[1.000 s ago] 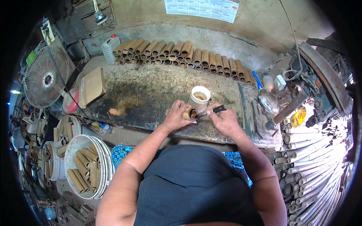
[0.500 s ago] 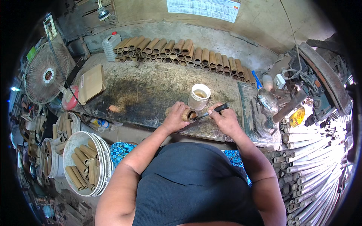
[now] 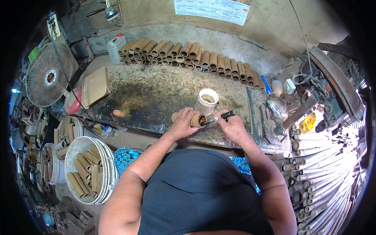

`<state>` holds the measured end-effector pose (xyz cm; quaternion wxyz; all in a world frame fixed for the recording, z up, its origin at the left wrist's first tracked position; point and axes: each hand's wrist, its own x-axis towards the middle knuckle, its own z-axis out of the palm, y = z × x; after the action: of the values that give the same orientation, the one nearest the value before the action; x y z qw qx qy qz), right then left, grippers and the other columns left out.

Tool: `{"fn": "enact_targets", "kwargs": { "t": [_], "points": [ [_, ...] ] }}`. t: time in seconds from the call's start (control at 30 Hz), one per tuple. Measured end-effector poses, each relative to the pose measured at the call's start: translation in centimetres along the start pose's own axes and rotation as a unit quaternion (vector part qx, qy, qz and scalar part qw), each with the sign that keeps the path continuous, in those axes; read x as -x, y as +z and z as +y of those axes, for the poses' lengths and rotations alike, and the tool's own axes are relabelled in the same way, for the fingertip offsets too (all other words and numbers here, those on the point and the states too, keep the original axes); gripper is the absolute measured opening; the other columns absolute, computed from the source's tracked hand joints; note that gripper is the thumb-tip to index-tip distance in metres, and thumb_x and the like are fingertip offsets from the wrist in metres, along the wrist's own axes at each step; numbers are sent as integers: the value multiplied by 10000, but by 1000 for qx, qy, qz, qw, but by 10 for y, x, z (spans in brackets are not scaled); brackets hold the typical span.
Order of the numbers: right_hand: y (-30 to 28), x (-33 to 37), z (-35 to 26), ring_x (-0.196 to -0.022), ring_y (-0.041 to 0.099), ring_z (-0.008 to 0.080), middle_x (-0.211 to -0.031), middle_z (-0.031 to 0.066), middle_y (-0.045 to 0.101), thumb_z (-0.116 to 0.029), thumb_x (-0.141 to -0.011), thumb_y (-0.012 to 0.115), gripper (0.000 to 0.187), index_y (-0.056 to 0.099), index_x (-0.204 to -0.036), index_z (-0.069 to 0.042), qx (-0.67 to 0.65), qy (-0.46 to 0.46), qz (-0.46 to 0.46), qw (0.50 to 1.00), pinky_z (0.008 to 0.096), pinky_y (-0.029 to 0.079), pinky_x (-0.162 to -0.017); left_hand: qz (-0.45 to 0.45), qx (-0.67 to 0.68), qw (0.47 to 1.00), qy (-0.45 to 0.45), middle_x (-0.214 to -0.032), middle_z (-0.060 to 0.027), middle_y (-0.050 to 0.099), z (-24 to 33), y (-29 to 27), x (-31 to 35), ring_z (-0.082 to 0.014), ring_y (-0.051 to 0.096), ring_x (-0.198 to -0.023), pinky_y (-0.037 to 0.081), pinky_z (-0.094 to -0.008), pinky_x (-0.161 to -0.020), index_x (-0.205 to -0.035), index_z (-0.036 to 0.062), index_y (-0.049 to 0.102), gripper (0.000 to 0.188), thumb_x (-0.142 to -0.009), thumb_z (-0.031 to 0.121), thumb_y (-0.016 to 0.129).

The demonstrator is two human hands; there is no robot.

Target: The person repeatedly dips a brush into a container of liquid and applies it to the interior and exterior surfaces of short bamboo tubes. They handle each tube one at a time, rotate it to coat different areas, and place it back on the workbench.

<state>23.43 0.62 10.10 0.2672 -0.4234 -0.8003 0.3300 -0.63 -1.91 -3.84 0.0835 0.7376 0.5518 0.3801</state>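
Observation:
My left hand (image 3: 183, 123) is wrapped round a short bamboo tube (image 3: 197, 120), pressing it near the bench's front edge. The tube lies on its side with its open mouth toward my right hand. In my right hand (image 3: 234, 128) is a slim black-handled tool (image 3: 227, 114), gripped with closed fingers. Its narrow metal end reaches into the tube's mouth, so the tip is hidden and I cannot tell its kind. Just beyond both hands stands a white plastic tub (image 3: 208, 98), partly filled with murky liquid.
Stacked bamboo tubes (image 3: 176, 52) line the back of the worn bench (image 3: 156, 92). At left are a fan (image 3: 49, 76), a brown cardboard piece (image 3: 95, 87) and a white bucket (image 3: 111, 172) of tubes. Clutter and a pile of bamboo poles (image 3: 325, 176) fill the right.
The tool's handle has shifted slightly left and toward me with my right hand. The tube's mouth has moved slightly right. My left hand stays around the tube.

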Motion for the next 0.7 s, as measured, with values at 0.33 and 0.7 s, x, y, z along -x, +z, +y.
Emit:
{"fn": "enact_targets", "kwargs": {
  "t": [0.33, 0.7],
  "points": [
    [0, 1, 3, -839, 653, 170, -850, 76, 693, -175, -966, 669, 163, 687, -1055, -39, 29, -87, 27, 995, 340, 507, -776, 44, -3, 997, 68, -1318, -196, 531, -2, -3, 2, -381, 532, -1237, 414, -520, -1063, -1257, 43, 528, 729, -695, 293, 919],
    [1, 2, 2, -829, 657, 174, -841, 71, 698, -164, -964, 658, 155, 680, -1028, -25, -32, -10, 3, 999, 332, 511, -789, 67, -16, 991, 111, -1232, -172, 559, -6, 0, 0, -381, 558, -1184, 417, -501, -1064, -1317, 59, 535, 749, -721, 331, 896]
  ]
}}
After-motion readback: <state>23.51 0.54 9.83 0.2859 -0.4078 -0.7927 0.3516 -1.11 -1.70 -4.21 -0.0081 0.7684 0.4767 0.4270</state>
